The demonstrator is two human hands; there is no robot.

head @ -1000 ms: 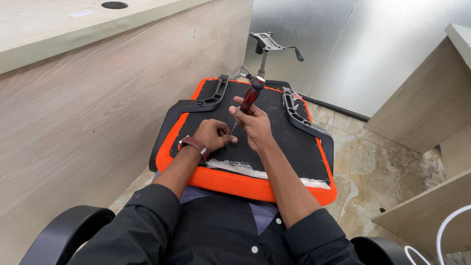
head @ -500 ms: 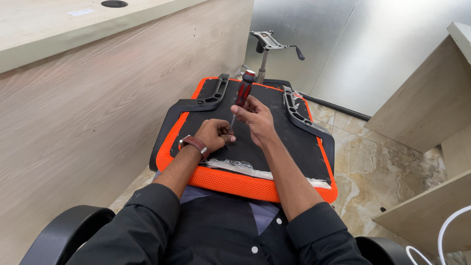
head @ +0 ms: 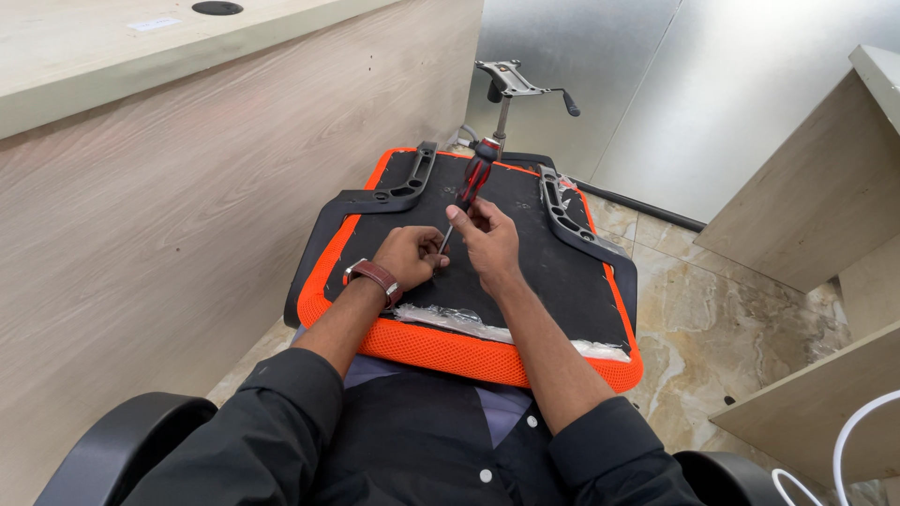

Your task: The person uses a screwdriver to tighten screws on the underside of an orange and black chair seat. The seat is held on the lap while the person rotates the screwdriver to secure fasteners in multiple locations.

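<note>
Red-handled screwdriver (head: 472, 187) — right hand (head: 487, 239) grips it, left hand (head: 411, 255) beside.

Bright, even indoor light; soft shadows; sharp focus; slight wide-angle bending at edges.

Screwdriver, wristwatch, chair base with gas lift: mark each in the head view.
screwdriver (head: 475, 180), head view, on the red and black handle.
wristwatch (head: 375, 276), head view, on the brown strap at the left wrist.
chair base with gas lift (head: 511, 80), head view, on the metal plate atop the column.
</note>
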